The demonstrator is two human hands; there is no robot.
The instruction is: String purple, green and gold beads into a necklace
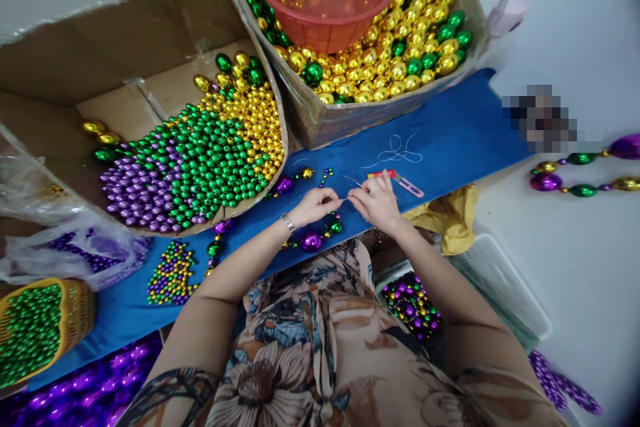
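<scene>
My left hand (316,205), with a metal watch on its wrist, is closed in a pinch on a thin thread (345,199) above the blue cloth. Close beside it, my right hand (375,201) pinches the thread too, and a thin needle (352,180) juts out leftward from its fingers. Partly behind that hand lie a pink cutter (411,187) and something red and yellow (379,175). A strung length with a purple bead (311,240) and a green bead (335,227) lies just below my hands. Loose small beads (327,177) rest beyond them.
A blue cloth (450,127) covers the table, with loose white thread (400,152) on it. At left stands a carton (165,7) of beads; behind, another carton (350,120) holds a red basket (320,27). A yellow basket (80,313) of green beads is at lower left.
</scene>
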